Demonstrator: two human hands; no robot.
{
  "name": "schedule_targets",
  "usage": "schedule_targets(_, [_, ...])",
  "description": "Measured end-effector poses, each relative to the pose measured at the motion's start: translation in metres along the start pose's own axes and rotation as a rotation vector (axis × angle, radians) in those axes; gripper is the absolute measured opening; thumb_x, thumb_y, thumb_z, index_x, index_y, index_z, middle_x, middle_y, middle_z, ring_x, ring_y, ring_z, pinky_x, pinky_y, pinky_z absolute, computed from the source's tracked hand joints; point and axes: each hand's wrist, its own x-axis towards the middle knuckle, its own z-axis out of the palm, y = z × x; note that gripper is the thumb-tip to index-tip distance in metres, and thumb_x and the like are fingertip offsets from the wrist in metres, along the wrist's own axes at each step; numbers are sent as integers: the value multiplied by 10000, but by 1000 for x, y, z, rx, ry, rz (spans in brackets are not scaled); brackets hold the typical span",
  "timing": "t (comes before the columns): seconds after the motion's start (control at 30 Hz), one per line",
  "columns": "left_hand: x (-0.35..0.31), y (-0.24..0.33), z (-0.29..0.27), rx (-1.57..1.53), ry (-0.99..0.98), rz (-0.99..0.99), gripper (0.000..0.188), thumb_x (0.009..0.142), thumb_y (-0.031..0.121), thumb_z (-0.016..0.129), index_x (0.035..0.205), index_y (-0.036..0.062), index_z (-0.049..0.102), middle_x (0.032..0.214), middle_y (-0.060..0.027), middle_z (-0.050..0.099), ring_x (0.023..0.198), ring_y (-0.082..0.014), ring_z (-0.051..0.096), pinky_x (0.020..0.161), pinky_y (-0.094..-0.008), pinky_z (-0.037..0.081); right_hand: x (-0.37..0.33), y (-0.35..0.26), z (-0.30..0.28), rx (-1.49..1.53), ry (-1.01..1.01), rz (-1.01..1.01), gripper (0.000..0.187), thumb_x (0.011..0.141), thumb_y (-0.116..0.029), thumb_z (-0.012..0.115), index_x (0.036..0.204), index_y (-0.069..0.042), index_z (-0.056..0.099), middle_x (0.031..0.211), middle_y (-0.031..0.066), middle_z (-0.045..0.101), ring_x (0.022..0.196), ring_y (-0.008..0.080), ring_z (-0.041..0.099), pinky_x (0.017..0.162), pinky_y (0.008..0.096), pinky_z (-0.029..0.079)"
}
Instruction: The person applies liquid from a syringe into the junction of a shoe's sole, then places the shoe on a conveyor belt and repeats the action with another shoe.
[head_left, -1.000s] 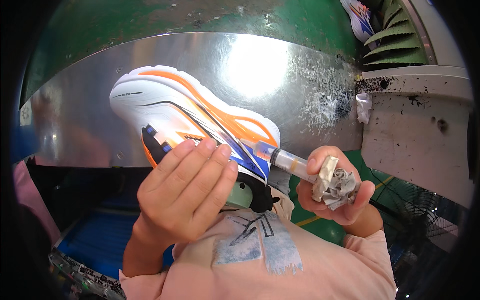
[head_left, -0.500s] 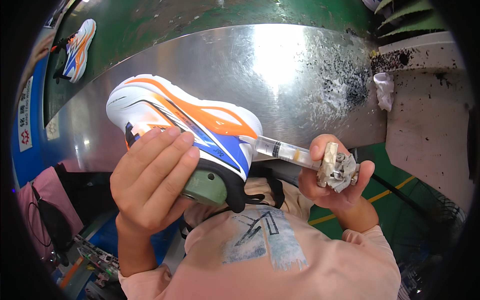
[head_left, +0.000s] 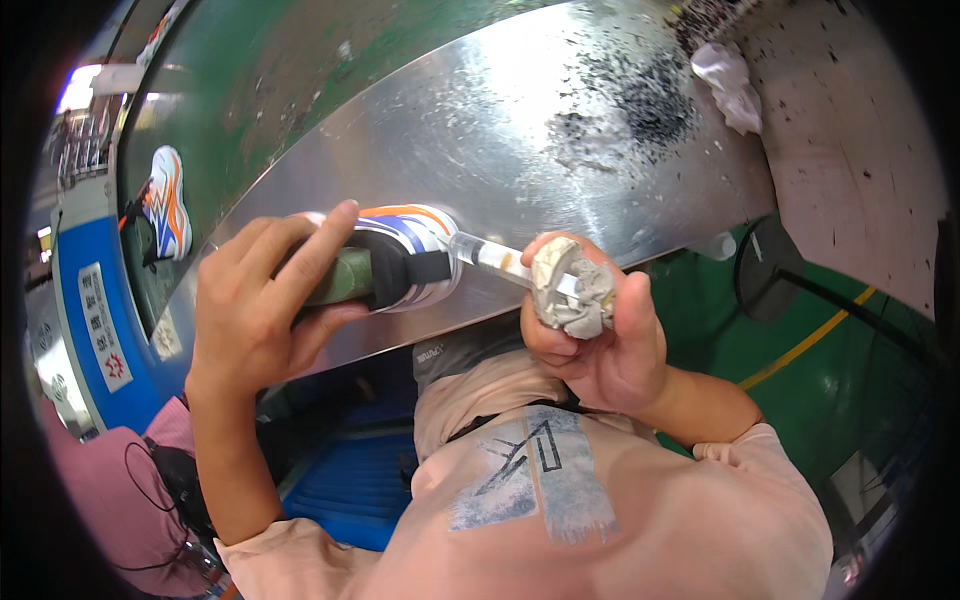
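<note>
Half-hiding held shoe: left fingers. Beyond: second shoe, white wad.

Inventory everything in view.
Metal table: 1, silver, centre
Green surface: 1, green, top
Held shoe: 1, white-orange-purple, left of centre
Last: 1, green, in held shoe
Syringe: 1, clear, centre
Wad: 1, greyish, around syringe's rear
Crumpled paper: 1, white, upper right
Panel: 1, beige, right
Stand: 1, black, right
Far shoe: 1, white-orange, left
Blue panel: 1, blue, left
Pink cloth: 1, pink, lower left
Left-rim clutter: blurred
Shirt: 1, peach, bottom
Left hand: 1, around last
Right hand: 1, holding syringe
</note>
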Motion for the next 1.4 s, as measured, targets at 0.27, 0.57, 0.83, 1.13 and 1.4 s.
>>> schedule_targets(0.27, [6, 27, 12, 63, 36, -304, 505, 739, 165, 614, 1169, -54, 462, 617, -129, 531, 522, -272, 525, 495, -342, 403, 8, 12, -6, -48, 29, -134, 778, 769, -666, 396, 1182, -10, 327, 655, 19, 424, 539, 53, 300, 467, 178, 226])
schedule_targets(0.57, [24, 44, 21, 73, 94, -539, 395, 820, 169, 533, 1090, -113, 473, 532, -182, 524, 454, -324, 527, 427, -386, 377, 4, 15, 6, -141, 129, -188, 835, 719, -682, 460, 1193, -9, 318, 699, 28, 466, 541, 37, 309, 464, 169, 232])
schedule_targets(0.83, [37, 39, 19, 61, 138, -706, 336, 851, 201, 462, 936, -120, 509, 529, -247, 506, 524, -409, 533, 486, -459, 394, 11, 24, 28, -312, 121, -242, 865, 706, -672, 485, 1208, 8, 301, 842, 35, 488, 678, 42, 420, 576, 171, 349])
schedule_targets(1.13, [45, 22, 22, -28, 269, -664, 292, 853, 201, 456, 738, -63, 503, 588, -268, 511, 595, -431, 524, 542, -475, 395, 8, 50, 24, -394, -38, -404, 628, 837, -446, 508, 1205, 24, 312, 955, 50, 499, 832, 75, 491, 708, 212, 415])
schedule_targets(1.4, [41, 57, 48, -162, 366, -416, 406, 770, 183, 564, 1160, 78, 519, 1150, -233, 483, 1059, -369, 473, 852, -398, 400, 12, -15, -32, 361, 292, -114, 550, 842, -593, 321, 1016, -91, 461, 546, -41, 273, 455, 66, 209, 368, 193, 177])
